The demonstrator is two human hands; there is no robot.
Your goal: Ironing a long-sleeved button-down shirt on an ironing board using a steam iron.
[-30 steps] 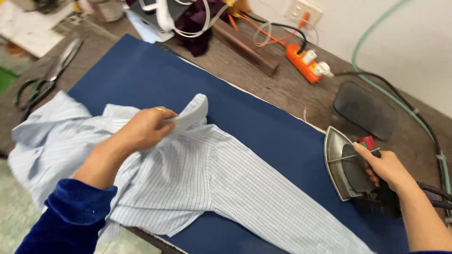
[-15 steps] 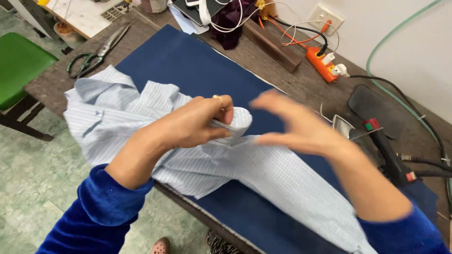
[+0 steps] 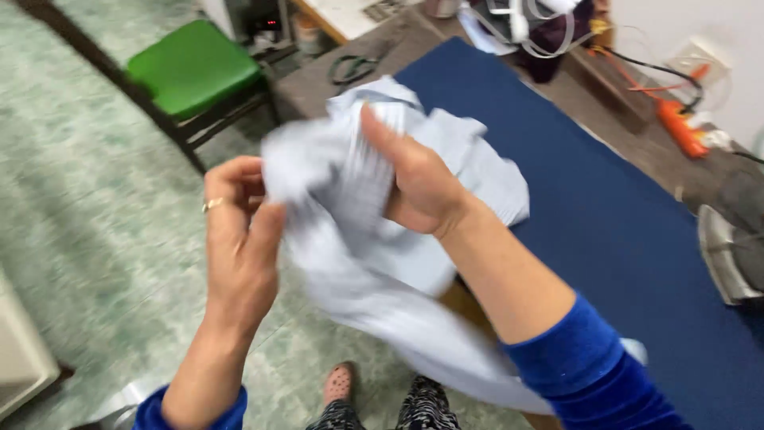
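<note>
Across the right half of the view, a dark blue padded ironing surface (image 3: 605, 207) is lying on a brown worktable (image 3: 318, 80), and off its near edge a mottled green floor (image 3: 95, 207) is filling the left. Beside the table a chair with a green seat (image 3: 195, 68) is standing on that floor. Between the two, lifted clear of the blue pad and partly hanging over the table's edge, a pale blue striped shirt (image 3: 414, 239) is being held up in both hands; motion is blurring it, so its collar or sleeves cannot be told apart with certainty. Its lower part is trailing down toward the person's blue velvet sleeve (image 3: 589, 374).

The right hand (image 3: 418, 187) is clenching a bunch of the cloth from behind, thumb up and fingers buried in the folds. The left hand (image 3: 239, 247), wearing a ring (image 3: 212, 205), is pinching the shirt's left edge between thumb and curled fingers.

At the right edge an iron (image 3: 728, 255) is resting on the pad, well apart from the hands. Farther back, an orange power strip (image 3: 680, 127) is lying on the table, and dark scissors (image 3: 354, 68) are lying near the table's far left corner, just beyond the shirt.
</note>
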